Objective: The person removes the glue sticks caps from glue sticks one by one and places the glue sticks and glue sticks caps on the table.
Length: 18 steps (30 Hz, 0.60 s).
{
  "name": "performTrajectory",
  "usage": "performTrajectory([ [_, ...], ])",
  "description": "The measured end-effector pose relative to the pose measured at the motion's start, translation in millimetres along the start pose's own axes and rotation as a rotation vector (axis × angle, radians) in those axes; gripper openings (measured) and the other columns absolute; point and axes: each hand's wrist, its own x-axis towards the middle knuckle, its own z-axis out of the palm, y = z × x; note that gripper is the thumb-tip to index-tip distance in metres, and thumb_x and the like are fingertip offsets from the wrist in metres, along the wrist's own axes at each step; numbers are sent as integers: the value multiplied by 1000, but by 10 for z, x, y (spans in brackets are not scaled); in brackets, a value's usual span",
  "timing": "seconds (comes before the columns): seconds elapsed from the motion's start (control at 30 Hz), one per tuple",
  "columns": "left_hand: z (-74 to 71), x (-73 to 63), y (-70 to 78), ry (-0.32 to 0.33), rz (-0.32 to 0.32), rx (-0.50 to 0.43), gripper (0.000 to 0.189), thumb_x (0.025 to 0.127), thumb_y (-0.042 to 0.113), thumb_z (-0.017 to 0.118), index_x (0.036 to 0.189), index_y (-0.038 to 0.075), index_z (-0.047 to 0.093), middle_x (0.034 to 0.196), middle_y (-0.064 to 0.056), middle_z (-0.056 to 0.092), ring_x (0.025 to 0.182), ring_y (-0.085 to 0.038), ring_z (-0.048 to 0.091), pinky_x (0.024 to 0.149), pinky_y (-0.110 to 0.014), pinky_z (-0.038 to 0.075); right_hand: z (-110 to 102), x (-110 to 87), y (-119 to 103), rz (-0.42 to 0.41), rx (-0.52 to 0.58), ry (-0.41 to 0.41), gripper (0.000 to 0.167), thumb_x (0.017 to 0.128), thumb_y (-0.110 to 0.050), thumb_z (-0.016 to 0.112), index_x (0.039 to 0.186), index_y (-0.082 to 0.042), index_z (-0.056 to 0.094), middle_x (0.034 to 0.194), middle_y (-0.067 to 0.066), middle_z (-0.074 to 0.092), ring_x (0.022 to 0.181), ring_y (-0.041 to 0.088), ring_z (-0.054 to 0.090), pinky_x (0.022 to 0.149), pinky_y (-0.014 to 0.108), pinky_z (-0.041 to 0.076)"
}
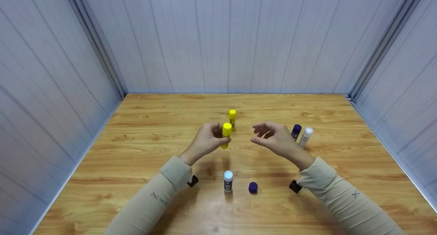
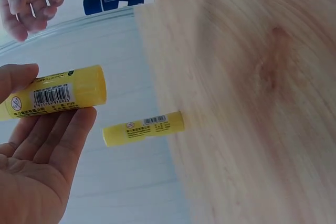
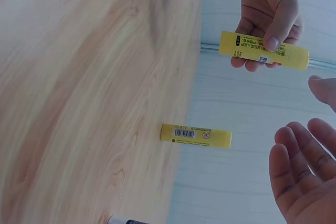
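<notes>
My left hand (image 1: 209, 138) grips a yellow glue stick (image 1: 226, 130) between thumb and fingers, held upright above the table. In the left wrist view, the barcode on that glue stick (image 2: 63, 93) shows beside the thumb. Just behind it stands a second yellow glue stick (image 1: 232, 115), upright on the table. My right hand (image 1: 275, 137) hovers to the right with loosely curved fingers and nothing in them; in the right wrist view its fingers (image 3: 302, 166) are spread apart from the held stick.
At the right, a dark blue-capped glue stick (image 1: 296, 130) and a white one (image 1: 306, 136) stand close behind the right hand. Near the front are an upright white-topped glue stick (image 1: 228, 182) and a loose dark blue cap (image 1: 253, 187). Pale panel walls (image 1: 228, 40) enclose the wooden table (image 1: 136, 139).
</notes>
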Motion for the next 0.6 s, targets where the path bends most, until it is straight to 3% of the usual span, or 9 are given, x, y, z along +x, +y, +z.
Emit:
performTrajectory([
  [0.27, 26, -30, 126, -37, 75, 88, 28, 99, 9, 81, 125, 2, 76, 119, -14, 80, 104, -25, 78, 91, -39, 67, 73, 46, -31, -13, 86, 55, 40, 96, -16, 86, 132, -4, 74, 116, 12, 77, 100, 15, 72, 87, 25, 60],
  [0.6, 81, -88, 203, -31, 164, 207, 28, 99, 16, 82, 124, 4, 80, 114, -11, 82, 96, -20, 77, 83, -33, 67, 220, 19, -63, 47, 330, 110, 39, 97, -4, 81, 135, 2, 71, 122, 22, 74, 101, 11, 71, 88, 24, 61],
])
